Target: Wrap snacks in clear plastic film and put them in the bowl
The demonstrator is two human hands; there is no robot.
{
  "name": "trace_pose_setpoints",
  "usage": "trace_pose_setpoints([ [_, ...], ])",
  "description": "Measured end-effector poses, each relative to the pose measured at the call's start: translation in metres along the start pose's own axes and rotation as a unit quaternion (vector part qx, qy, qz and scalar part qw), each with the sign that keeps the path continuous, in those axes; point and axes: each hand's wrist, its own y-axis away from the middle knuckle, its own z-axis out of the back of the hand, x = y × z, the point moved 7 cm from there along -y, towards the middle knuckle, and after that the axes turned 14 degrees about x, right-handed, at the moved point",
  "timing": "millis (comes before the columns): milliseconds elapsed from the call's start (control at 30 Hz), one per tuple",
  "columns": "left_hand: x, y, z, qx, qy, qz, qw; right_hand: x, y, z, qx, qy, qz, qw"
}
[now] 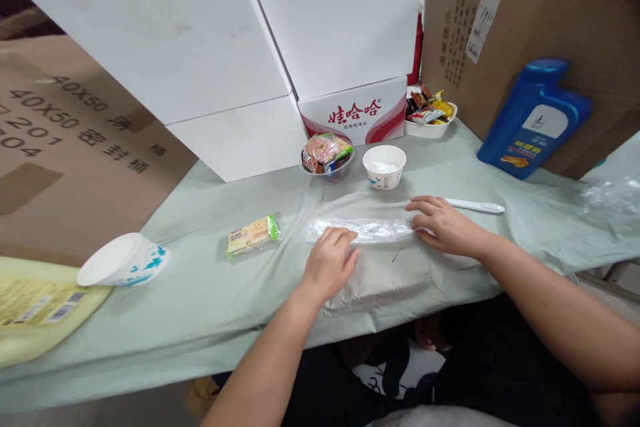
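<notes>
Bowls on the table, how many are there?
4: tipped bowl far left; clear bowl of snack packets mid-table; paper bowl right of it; candy bowl behind. Boxes may hide more.

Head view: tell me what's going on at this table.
A person has both hands on a long clear plastic bag lying flat on the green table cover, left hand at one end, right hand at the other. A white spoon lies just beyond the right hand. A paper cup, a snack bowl and a blue bottle stand farther back, untouched.
</notes>
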Motion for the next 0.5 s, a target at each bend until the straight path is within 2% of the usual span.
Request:
trace_pose_setpoints([
  [100,-0.031,0.000,-0.014,0.029,0.013,-0.050,0.998,0.037,0.002,0.007,0.035,-0.086,0.088,0.992],
  [167,-0.045,0.002,-0.024,0.052,0.008,-0.072,0.996,0.058,0.004,0.008,0.090,-0.178,0.144,0.969],
  [233,-0.054,0.004,-0.031,0.072,0.015,-0.098,0.992,0.069,0.005,0.010,0.113,-0.266,0.174,0.941],
  [333,-0.059,0.009,-0.032,0.079,0.068,-0.133,0.986,0.065,0.000,0.010,0.103,-0.364,0.180,0.908],
  [400,-0.056,0.011,-0.030,0.082,0.128,-0.133,0.979,0.060,-0.005,0.001,0.132,-0.416,0.183,0.881],
  [467,-0.048,0.010,-0.026,0.089,0.199,-0.099,0.971,0.057,-0.008,-0.014,0.183,-0.444,0.182,0.858],
  [500,-0.042,0.009,-0.025,0.090,0.235,-0.067,0.965,0.055,-0.009,-0.021,0.200,-0.442,0.170,0.858],
])
